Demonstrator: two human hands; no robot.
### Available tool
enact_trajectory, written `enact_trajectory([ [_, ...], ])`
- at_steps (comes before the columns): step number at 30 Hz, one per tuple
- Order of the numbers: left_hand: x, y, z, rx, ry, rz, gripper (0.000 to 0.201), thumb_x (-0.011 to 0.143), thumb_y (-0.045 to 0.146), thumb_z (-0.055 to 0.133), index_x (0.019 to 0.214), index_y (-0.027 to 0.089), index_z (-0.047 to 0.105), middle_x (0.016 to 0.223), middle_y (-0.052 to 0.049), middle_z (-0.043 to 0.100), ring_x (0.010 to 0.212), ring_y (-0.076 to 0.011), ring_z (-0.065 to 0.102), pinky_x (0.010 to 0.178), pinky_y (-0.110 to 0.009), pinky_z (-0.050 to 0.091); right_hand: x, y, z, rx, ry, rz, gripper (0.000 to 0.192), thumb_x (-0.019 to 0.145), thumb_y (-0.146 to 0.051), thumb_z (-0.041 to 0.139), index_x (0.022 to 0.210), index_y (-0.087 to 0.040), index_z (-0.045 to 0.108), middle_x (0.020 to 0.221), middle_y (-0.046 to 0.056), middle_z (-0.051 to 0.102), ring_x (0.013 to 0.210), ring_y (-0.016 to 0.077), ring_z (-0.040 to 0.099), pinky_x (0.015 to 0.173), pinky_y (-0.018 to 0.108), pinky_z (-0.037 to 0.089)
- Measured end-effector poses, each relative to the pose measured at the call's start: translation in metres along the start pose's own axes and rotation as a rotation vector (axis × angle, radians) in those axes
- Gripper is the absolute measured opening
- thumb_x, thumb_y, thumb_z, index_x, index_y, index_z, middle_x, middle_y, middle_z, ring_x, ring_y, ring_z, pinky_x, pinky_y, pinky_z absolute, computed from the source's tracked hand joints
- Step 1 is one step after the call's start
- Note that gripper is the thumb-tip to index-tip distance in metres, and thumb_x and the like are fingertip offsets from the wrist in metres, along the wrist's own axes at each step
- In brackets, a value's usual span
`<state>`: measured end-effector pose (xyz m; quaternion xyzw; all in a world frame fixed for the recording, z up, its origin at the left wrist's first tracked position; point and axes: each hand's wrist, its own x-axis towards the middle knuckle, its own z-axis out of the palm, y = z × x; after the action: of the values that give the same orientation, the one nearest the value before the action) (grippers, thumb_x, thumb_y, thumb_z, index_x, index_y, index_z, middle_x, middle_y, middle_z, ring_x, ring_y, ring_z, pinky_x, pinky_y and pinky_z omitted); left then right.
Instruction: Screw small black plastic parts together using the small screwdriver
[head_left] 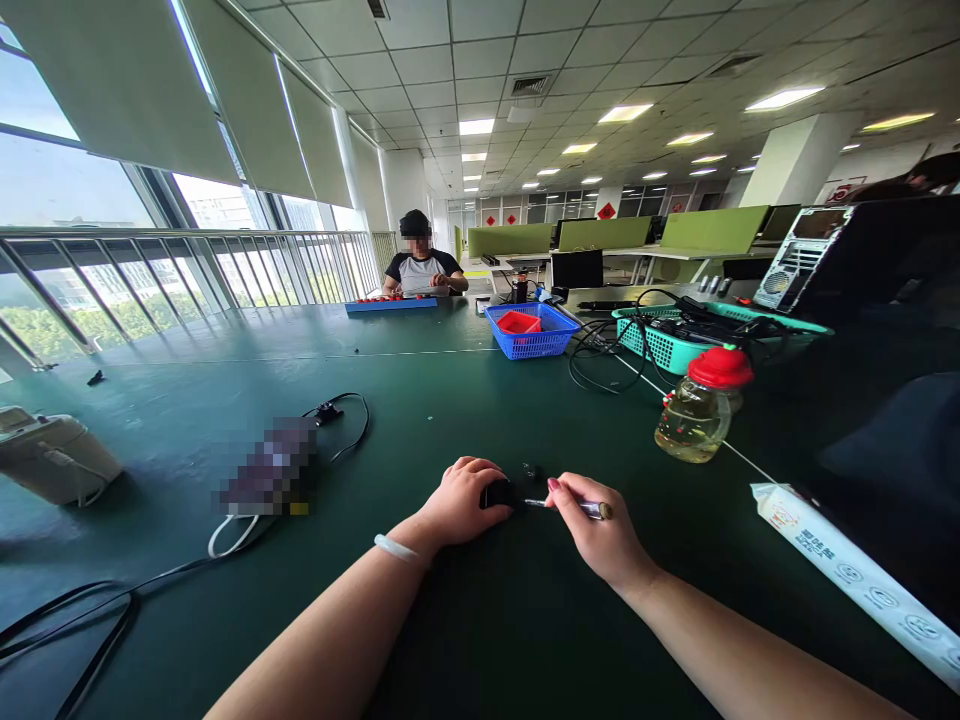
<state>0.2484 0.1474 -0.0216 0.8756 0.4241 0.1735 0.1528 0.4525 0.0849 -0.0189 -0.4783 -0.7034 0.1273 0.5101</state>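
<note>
My left hand [466, 502] is closed around what looks like a black computer mouse [496, 493], holding it on the dark green table; the fingers hide much of it. My right hand [600, 528] grips a screwdriver [592, 509] in its fingers. The thin metal shaft points left and its tip reaches the right side of the mouse, though whether it touches a screw I cannot tell. Just beyond the two hands lies a small black part [532, 470], too small to name.
A red-lidded jug [696, 412] and a long white box [855, 570] stand to the right. Behind are a blue basket [531, 345] and a teal basket [660, 348] with cables. A blurred-out device [274, 462] and a beige box [56, 455] lie left. A person [424, 265] sits opposite.
</note>
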Motion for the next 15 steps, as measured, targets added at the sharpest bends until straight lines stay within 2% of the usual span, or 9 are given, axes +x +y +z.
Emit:
enact_trajectory([
  [4,0.0,0.0006,-0.0006,0.0,-0.006,-0.001,0.042,0.076,0.038,0.072,0.114,0.024,0.066,0.126,-0.008,0.064,0.123,-0.0292,0.052,0.107,-0.048,0.04,0.0006,-0.0039,-0.0009,-0.024,-0.024,-0.033,0.042,0.097,-0.036,0.046,0.058,-0.021,0.051,0.049,-0.004,0.043,0.046,0.0106,0.042,0.046,0.023,0.033],
  [10,0.0005,-0.0007,0.0014,0.005,0.006,0.004,0.041,0.076,0.038,0.072,0.114,0.024,0.066,0.124,-0.007,0.065,0.122,-0.0285,0.052,0.108,-0.047,0.04,0.0001,-0.0074,-0.0015,-0.065,-0.032,-0.093,0.039,0.095,-0.031,0.047,0.057,-0.021,0.045,0.052,-0.003,0.048,0.05,0.0115,0.047,0.052,0.024,0.038],
  [15,0.0005,-0.0011,0.0025,0.01,0.019,0.009,0.041,0.076,0.038,0.073,0.114,0.024,0.066,0.125,-0.008,0.064,0.122,-0.0285,0.053,0.108,-0.047,0.04,-0.0026,-0.0078,0.0008,-0.099,-0.028,-0.148,0.037,0.095,-0.028,0.047,0.058,-0.022,0.039,0.052,-0.004,0.047,0.052,0.0123,0.048,0.055,0.026,0.038],
])
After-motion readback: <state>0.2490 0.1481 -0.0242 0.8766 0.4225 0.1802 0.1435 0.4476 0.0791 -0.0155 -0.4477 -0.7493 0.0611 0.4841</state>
